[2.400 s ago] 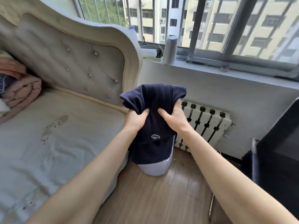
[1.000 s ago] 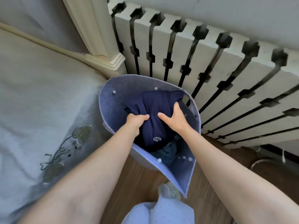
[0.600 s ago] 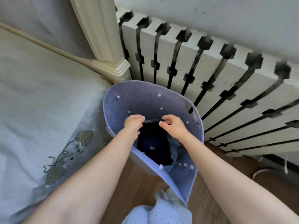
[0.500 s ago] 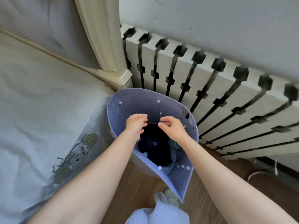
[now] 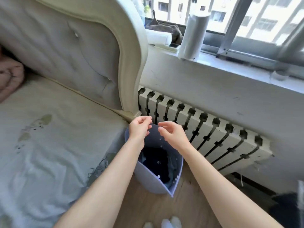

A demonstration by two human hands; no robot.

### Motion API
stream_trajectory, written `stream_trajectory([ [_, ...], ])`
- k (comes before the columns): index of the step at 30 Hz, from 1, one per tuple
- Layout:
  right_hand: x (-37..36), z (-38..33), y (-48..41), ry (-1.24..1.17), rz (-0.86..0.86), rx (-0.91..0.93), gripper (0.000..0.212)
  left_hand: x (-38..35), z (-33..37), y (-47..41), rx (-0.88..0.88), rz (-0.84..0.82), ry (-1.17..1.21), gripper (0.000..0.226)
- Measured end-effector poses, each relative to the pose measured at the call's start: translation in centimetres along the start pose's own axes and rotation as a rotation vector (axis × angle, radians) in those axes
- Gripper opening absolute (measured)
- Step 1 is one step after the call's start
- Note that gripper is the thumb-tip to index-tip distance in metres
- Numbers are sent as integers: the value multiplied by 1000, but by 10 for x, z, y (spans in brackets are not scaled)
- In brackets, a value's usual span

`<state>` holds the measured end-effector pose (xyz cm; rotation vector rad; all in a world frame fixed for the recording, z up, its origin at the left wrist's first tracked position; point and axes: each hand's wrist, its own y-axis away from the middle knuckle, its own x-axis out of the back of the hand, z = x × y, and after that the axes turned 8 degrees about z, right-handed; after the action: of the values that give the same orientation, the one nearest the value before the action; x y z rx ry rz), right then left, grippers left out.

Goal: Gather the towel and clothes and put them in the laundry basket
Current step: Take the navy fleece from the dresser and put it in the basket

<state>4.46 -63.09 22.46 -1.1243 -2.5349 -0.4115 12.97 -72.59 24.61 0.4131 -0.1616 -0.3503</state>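
A tufted cream headboard (image 5: 69, 51) fills ten to twelve o'clock, with the pale bedsheet (image 5: 41, 145) spreading across nine o'clock. A white slotted radiator (image 5: 205, 134) runs along the grey wall (image 5: 213, 96) at three o'clock, under a windowsill (image 5: 238, 66) carrying a white cylinder (image 5: 193, 28). Daylight pours through the barred window (image 5: 246, 18) at one o'clock. Wood flooring (image 5: 156, 209) shows at six o'clock.

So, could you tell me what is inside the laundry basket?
The laundry basket holds a navy garment on top, with lighter blue fabric beside it. Anything underneath is covered.
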Motion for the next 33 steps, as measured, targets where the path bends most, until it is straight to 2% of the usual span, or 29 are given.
stream_trajectory([
  [4,17,-50,31,-31,-13,66,26,26,42,44,-86,64,42,9],
  [9,36,-84,60,-62,-42,153,24,39,67,94,-146,119,107,16],
  [16,72,-105,110,-76,-112,252,24,42,77,165,-198,189,157,18],
  [23,108,-115,159,-93,-90,285,22,41,78,224,-237,176,193,17],
  [27,126,-123,185,-107,-2,310,20,38,84,246,-290,117,189,18],
  [33,166,-117,249,-115,207,276,21,21,78,297,-369,-102,121,18],
])
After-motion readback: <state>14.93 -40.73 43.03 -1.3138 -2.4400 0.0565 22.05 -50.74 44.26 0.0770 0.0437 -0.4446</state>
